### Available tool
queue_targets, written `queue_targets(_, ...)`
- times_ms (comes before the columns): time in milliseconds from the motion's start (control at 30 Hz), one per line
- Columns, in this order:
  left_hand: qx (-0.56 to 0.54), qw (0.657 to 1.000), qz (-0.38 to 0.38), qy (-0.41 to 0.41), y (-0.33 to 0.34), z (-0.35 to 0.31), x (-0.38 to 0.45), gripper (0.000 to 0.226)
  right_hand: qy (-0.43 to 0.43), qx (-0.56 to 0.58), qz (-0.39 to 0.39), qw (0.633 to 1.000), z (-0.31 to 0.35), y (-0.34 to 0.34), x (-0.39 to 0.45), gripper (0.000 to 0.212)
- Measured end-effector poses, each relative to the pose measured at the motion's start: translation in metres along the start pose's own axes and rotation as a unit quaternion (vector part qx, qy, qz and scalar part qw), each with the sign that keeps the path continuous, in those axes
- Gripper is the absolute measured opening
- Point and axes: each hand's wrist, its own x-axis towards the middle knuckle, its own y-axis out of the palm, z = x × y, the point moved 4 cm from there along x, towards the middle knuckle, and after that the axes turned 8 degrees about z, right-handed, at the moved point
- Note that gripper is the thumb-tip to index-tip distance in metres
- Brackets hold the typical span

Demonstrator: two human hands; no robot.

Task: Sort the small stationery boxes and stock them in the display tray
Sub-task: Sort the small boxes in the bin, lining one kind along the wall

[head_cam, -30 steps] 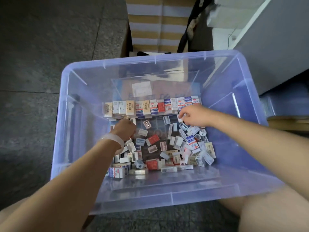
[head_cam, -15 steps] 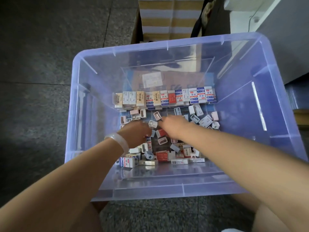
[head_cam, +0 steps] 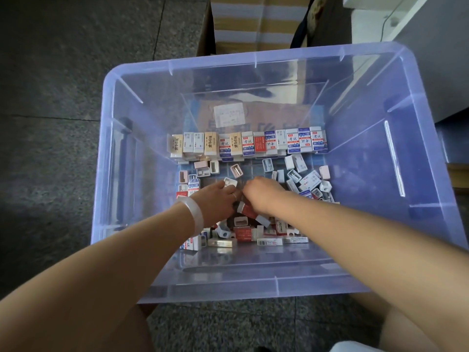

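Note:
A clear bluish plastic bin (head_cam: 253, 55) stands on the floor, with a clear display tray (head_cam: 256, 88) inside it. A row of small stationery boxes (head_cam: 248, 144) stands upright along the tray's far side. Loose boxes and small sharpeners (head_cam: 305, 179) lie scattered over the rest of the tray bottom. My left hand (head_cam: 215, 200), a pale bangle on its wrist, pinches a small white box (head_cam: 230, 182) at its fingertips. My right hand (head_cam: 264, 196) is beside it, touching it, with fingers curled down into the pile. What those fingers grip is hidden.
A taped cardboard carton (head_cam: 253, 19) stands behind the bin, with a black strap (head_cam: 303, 24) hanging beside it. A grey cabinet (head_cam: 436, 62) is close on the right. Dark stone floor (head_cam: 58, 102) lies to the left. My knees are under the bin's near edge.
My right hand has come from the right end of the standing row to the middle of the pile, next to my left hand. The left hand moved slightly right. The view has shifted.

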Motion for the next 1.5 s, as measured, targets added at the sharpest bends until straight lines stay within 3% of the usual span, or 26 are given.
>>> queue_targets(133, 0.017, 1.000, -0.014, 0.016, -0.004, -0.002, -0.001, 0.030, -0.019, 0.041, -0.016, 0.999, 0.002, 0.004, -0.006, 0.034)
queue_targets(300, -0.013, 0.997, 0.046, 0.053, 0.001, -0.013, 0.001, 0.027, 0.002, -0.002, -0.011, 1.000, 0.013, 0.001, -0.002, 0.040)
queue_targets(567, -0.036, 0.998, 0.039, 0.020, 0.012, -0.009, 0.003, 0.036, -0.001, -0.071, -0.012, 0.997, 0.017, 0.004, 0.003, 0.050)
queue_targets(867, -0.038, 0.999, 0.031, 0.002, 0.000, -0.006, 0.000, 0.038, -0.073, -0.132, -0.071, 0.986, 0.002, -0.002, -0.005, 0.047)
queue_targets(1033, -0.120, 0.992, 0.035, -0.008, 0.004, -0.001, -0.002, 0.041, -0.073, -0.053, -0.034, 0.995, -0.003, 0.003, -0.005, 0.031)
queue_targets(1133, -0.163, 0.986, 0.022, -0.020, 0.004, 0.002, 0.002, 0.036, -0.091, 0.121, -0.002, 0.988, -0.007, -0.007, -0.016, 0.013)
queue_targets(1233, -0.227, 0.973, 0.007, -0.046, 0.007, 0.010, 0.000, 0.032, -0.147, 0.204, 0.089, 0.964, 0.003, -0.012, -0.027, 0.013)
queue_targets(1333, -0.258, 0.964, 0.018, -0.061, 0.012, 0.011, -0.002, 0.034, -0.160, 0.172, 0.166, 0.958, 0.018, 0.003, -0.027, 0.020)
queue_targets(1500, -0.303, 0.950, 0.031, -0.069, 0.015, 0.013, 0.002, 0.029, -0.158, 0.065, 0.158, 0.973, 0.032, 0.014, -0.025, 0.029)
